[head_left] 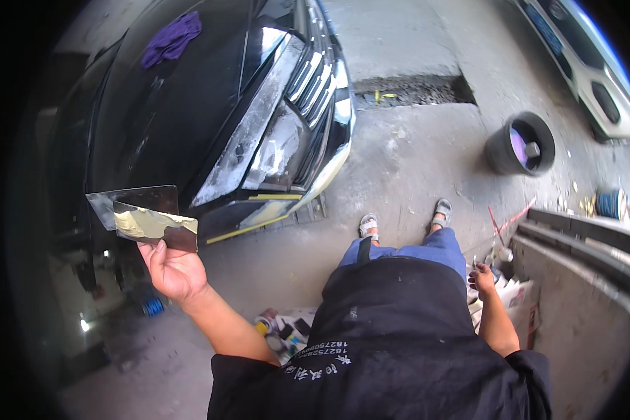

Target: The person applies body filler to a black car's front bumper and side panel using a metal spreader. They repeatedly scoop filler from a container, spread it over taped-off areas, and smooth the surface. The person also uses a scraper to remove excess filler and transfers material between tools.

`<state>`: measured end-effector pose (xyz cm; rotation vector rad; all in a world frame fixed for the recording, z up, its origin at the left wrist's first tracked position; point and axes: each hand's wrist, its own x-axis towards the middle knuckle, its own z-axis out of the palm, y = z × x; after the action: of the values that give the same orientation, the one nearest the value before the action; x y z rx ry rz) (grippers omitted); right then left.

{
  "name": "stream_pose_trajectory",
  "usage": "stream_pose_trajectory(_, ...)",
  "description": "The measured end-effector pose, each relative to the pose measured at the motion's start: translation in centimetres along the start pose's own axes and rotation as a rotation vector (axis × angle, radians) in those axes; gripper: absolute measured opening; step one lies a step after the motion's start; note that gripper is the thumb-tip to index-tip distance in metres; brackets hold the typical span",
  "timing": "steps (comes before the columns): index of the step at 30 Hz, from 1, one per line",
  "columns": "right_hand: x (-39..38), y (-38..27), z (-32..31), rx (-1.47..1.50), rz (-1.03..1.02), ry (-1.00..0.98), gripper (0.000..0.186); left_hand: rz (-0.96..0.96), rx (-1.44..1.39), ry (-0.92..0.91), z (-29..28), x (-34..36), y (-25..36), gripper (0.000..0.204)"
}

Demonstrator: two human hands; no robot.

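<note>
My left hand (176,271), raised at the left, pinches two thin flat spreader plates between thumb and fingers. The nearer plate (182,239) is dark, with pale yellow putty (150,222) smeared across it. Behind it, the other plate (162,196) looks smoky and see-through. Both are held in front of a black car (182,119), whose front corner has whitish patches around the headlight (281,143). Low on the right side, my right hand (481,278) has its fingers curled together; a small thin thing may stick out of them, too small to name.
A purple cloth (171,40) lies on the car's hood. Yellow tape (248,229) runs along the bumper. A black bucket (504,150) stands ahead on the right, near a white car (595,77). Metal rails (581,245) edge my right side. A rubble-filled trench (416,91) cuts the floor.
</note>
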<state>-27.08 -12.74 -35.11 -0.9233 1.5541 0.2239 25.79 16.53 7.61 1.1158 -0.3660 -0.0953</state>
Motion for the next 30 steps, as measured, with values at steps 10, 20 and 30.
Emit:
stream_pose_trajectory(10, 4.0, -24.2, -3.8, -0.396, -0.528, -0.202, 0.045, -0.193, -0.125, 0.273, 9.4, -12.7, -4.2, 0.062)
stream_pose_trajectory(20, -27.8, -36.0, 19.1, -0.014, -0.707, -1.502, 0.050, -0.438, -0.353, 0.130, 12.2, -18.8, -4.6, 0.055)
stream_pose_trajectory(30, -34.4, -30.1, 29.8, 0.089, -0.938, -1.206, 0.070, -0.181, -0.402, 0.319, -1.9, -21.3, 2.5, 0.054)
